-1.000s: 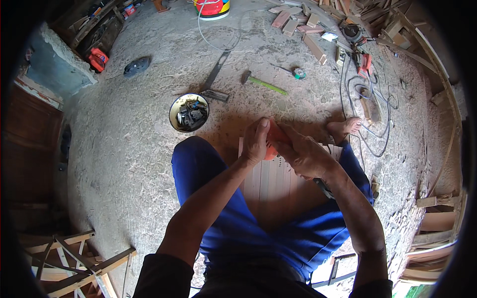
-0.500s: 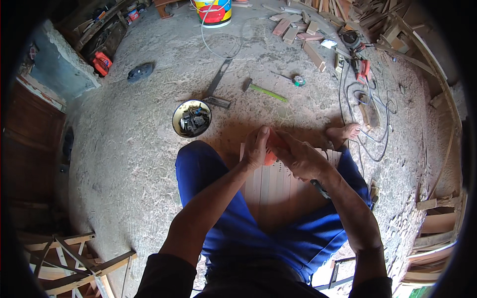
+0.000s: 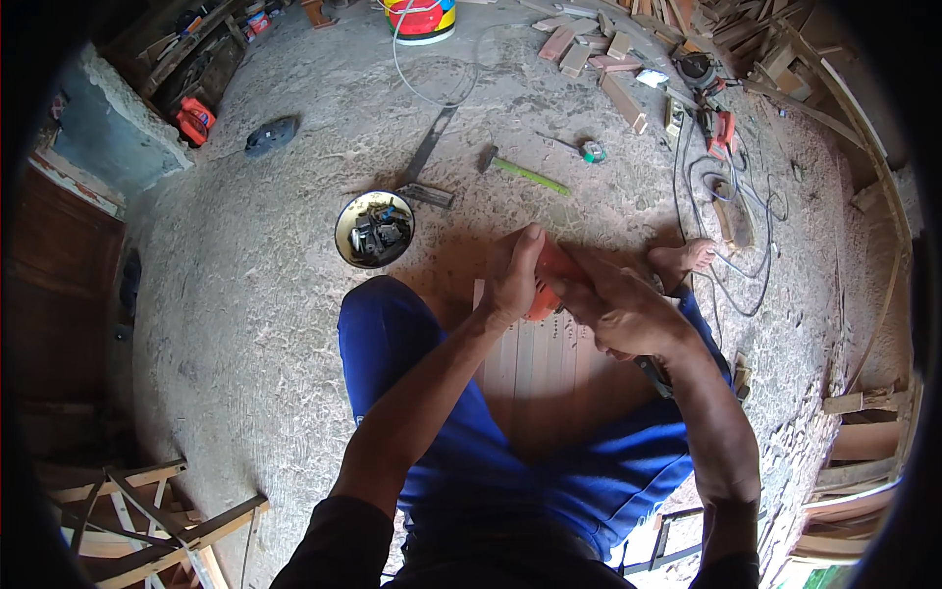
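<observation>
both hands are clamped on an orange tool point(image 3: 543, 300), the left hand point(image 3: 513, 275) along its left side with the thumb up, the right hand point(image 3: 628, 309) wrapped over it from the other side; the far fingers are hidden. the tool is above the far end of the wooden strips point(image 3: 530, 363), which lie side by side between the person's legs point(image 3: 378, 329). as far as can be judged, work on the strips is partway: they are set flush in a row, and dark specks point(image 3: 564, 326) dot them close to the tool, though whether these are holes or crumbs cannot be told. the nearer part of the strips looks unmarked; how much is left is unclear, since the hands cover the far right corner. beyond the strips on the floor, a bowl point(image 3: 343, 234) of metal bits stands to the left, with a square point(image 3: 427, 147) and a green hammer point(image 3: 525, 175) farther off. compared with half a second ago, hands and tool have shifted a little rightward over the strips, hiding more of them, while the bowl, square and hammer have stayed put.
</observation>
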`<state>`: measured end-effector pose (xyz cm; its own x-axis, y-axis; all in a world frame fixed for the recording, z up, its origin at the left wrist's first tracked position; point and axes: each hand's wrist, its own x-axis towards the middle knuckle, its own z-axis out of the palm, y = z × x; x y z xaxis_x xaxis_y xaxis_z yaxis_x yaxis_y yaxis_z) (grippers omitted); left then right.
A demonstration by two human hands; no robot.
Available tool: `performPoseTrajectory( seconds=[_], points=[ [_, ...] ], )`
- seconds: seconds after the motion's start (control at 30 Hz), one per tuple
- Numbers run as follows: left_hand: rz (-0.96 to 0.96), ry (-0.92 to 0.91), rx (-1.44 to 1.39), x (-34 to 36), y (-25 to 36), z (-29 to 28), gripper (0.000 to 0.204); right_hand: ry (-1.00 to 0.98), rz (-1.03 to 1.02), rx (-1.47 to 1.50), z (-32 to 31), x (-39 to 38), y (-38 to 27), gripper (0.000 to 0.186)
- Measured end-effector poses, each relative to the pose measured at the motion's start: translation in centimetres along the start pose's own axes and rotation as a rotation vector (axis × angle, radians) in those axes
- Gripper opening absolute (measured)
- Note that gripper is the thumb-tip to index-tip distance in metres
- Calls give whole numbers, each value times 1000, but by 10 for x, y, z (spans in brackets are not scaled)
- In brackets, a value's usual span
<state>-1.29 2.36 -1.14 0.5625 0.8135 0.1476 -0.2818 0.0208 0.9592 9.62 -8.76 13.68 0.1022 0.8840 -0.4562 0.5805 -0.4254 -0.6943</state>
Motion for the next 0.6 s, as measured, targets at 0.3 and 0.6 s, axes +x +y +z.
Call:
performPoseTrajectory(
  seconds=[0.3, 0.6],
  points=[
    [119, -21, -41, 9, 7, 3, 46, 99, -91, -89, -1, -3, 3, 53],
    [103, -18, -42, 7, 9, 3, 45, 47, 35, -84, -1, -3, -7, 55]
  ],
)
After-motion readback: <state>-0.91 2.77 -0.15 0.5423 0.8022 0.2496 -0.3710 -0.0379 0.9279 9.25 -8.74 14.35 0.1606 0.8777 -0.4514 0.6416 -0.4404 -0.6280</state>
